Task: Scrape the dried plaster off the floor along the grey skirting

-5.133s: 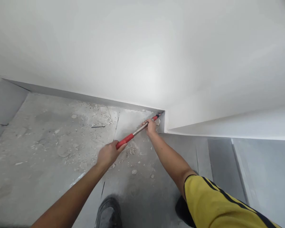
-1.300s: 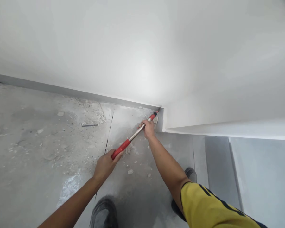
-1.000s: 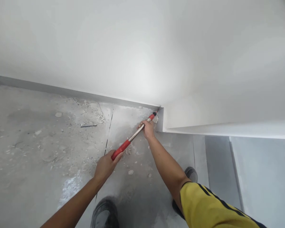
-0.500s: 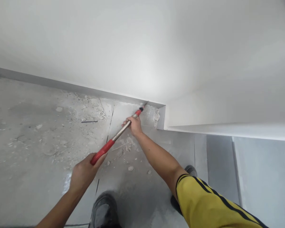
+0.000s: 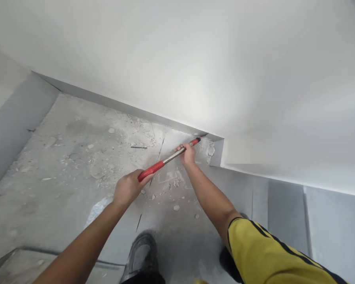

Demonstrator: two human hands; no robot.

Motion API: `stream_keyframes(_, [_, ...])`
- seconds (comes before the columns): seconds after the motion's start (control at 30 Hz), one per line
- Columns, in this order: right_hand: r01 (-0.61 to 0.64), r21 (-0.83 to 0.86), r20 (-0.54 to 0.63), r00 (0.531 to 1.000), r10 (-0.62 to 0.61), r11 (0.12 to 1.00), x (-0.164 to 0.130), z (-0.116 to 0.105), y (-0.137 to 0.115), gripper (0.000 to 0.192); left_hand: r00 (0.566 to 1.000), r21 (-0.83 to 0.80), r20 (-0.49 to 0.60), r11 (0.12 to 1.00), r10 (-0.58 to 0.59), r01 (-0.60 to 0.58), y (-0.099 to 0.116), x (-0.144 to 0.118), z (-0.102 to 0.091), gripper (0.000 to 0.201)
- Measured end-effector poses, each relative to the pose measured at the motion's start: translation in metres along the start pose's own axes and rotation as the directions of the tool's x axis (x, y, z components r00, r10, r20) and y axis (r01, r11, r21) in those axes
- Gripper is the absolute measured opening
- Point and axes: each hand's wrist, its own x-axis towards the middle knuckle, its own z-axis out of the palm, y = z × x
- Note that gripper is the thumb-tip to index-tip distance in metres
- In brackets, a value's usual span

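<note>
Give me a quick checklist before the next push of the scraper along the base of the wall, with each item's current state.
1. Left hand gripping the red handle end of the long-handled scraper: ok, closed around it.
2. Right hand on the metal shaft near the head: ok, wrapped around it.
3. Scraper tip at the joint between floor and grey skirting: ok, it sits at the skirting near the corner.
4. Blade edge condition: cannot tell, too small and partly hidden.
5. Footing: not ok, loose plaster debris lies on the concrete floor just ahead of the left shoe.
6. White wall undamaged above the skirting: ok, no marks visible.
</note>
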Motion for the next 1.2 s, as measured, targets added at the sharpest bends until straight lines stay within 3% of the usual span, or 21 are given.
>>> stream_keyframes(0.1, [-0.102,-0.052,0.156,0.982,0.109,0.993,-0.011,0.025,0.019,0.013,0.977,-0.04,0.071,0.978,-0.203,0.206,-0.023,-0.017,-0.004,0.042])
stream_keyframes(0.17, [-0.122,-0.044,0.215,0.968,0.129,0.991,-0.015,0.033,0.029,0.014,0.959,-0.03,0.07,0.96,-0.276,0.279,-0.032,-0.023,-0.003,0.041])
stream_keyframes(0.23, [-0.097,-0.025,0.192,0.976,0.1,0.995,-0.013,0.029,0.029,0.015,0.962,-0.003,0.064,0.964,-0.266,0.266,-0.029,-0.02,0.0,0.041])
stream_keyframes(0.37, [-0.016,-0.002,0.066,0.998,0.016,1.0,-0.004,-0.004,0.007,0.014,0.99,0.016,0.067,0.992,-0.127,0.126,-0.001,-0.002,0.011,0.042])
stream_keyframes(0.43, [0.004,0.013,0.042,0.999,-0.005,1.0,-0.004,-0.009,0.002,0.013,0.996,0.016,0.051,0.997,-0.078,0.077,0.003,-0.001,0.011,0.042])
stream_keyframes(0.5, [-0.012,0.011,0.067,0.998,0.012,1.0,-0.007,0.001,0.008,0.016,0.991,0.005,0.063,0.993,-0.119,0.119,-0.006,-0.007,0.007,0.04])
stream_keyframes(0.57, [-0.073,-0.018,0.137,0.988,0.074,0.997,-0.012,0.02,0.022,0.019,0.97,0.005,0.069,0.972,-0.233,0.233,-0.023,-0.017,0.0,0.037])
stream_keyframes(0.67, [-0.142,-0.064,0.217,0.964,0.153,0.988,-0.012,0.035,0.032,0.02,0.948,0.04,-0.006,0.948,-0.317,0.317,-0.036,-0.021,-0.006,0.036])
stream_keyframes(0.73, [-0.112,-0.054,0.173,0.978,0.12,0.992,-0.009,0.023,0.023,0.02,0.964,0.039,0.007,0.964,-0.265,0.264,-0.025,-0.013,-0.002,0.037])
stream_keyframes(0.87, [-0.009,-0.009,0.035,0.999,0.009,1.0,-0.002,-0.018,-0.017,0.014,0.999,0.037,0.037,0.999,-0.017,0.015,0.016,0.011,0.005,0.044])
stream_keyframes(0.93, [0.006,0.012,0.031,1.0,-0.007,1.0,-0.002,-0.021,-0.022,0.013,1.0,0.053,0.012,0.998,0.022,-0.023,0.02,0.012,0.004,0.044])
stream_keyframes(1.03, [-0.051,-0.004,0.105,0.993,0.051,0.999,-0.011,0.006,0.001,0.015,0.99,0.002,0.031,0.991,-0.135,0.135,-0.004,-0.007,-0.001,0.039])
stream_keyframes(1.13, [-0.139,-0.043,0.253,0.957,0.145,0.989,-0.018,0.04,0.033,0.018,0.949,-0.015,-0.005,0.949,-0.316,0.316,-0.036,-0.029,-0.001,0.037])
stream_keyframes(1.2, [-0.15,-0.045,0.289,0.945,0.157,0.988,-0.017,0.044,0.04,0.018,0.939,-0.01,-0.018,0.939,-0.344,0.344,-0.041,-0.032,0.003,0.039])
